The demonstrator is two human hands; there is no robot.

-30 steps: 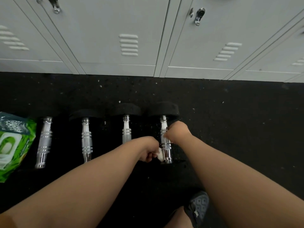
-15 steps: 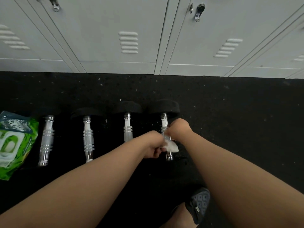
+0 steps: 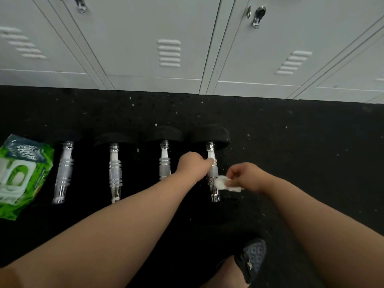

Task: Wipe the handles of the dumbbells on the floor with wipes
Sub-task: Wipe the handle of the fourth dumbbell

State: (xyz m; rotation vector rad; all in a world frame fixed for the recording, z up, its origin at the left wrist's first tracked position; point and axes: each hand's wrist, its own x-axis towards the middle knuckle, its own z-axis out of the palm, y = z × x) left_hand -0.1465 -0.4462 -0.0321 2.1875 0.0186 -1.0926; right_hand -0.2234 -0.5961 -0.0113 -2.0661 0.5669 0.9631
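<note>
Several dumbbells with chrome handles and black ends lie side by side on the black floor. My left hand [image 3: 194,165] grips the upper part of the rightmost dumbbell's handle [image 3: 213,179]. Just to the right of that handle, my right hand [image 3: 246,177] pinches a crumpled white wipe [image 3: 223,183], which touches the handle's lower half. The other handles [image 3: 114,173] [image 3: 164,163] [image 3: 64,171] lie untouched to the left; my left forearm covers the near end of one.
A green pack of wipes [image 3: 19,175] lies on the floor at the far left. Grey lockers [image 3: 166,48] line the wall behind the dumbbells. My sandalled foot [image 3: 252,259] rests at the bottom, near the rightmost dumbbell.
The wipe passed from my left hand to my right. My left hand moved up the rightmost handle and gripped it; my right hand moved down and right with the wipe.
</note>
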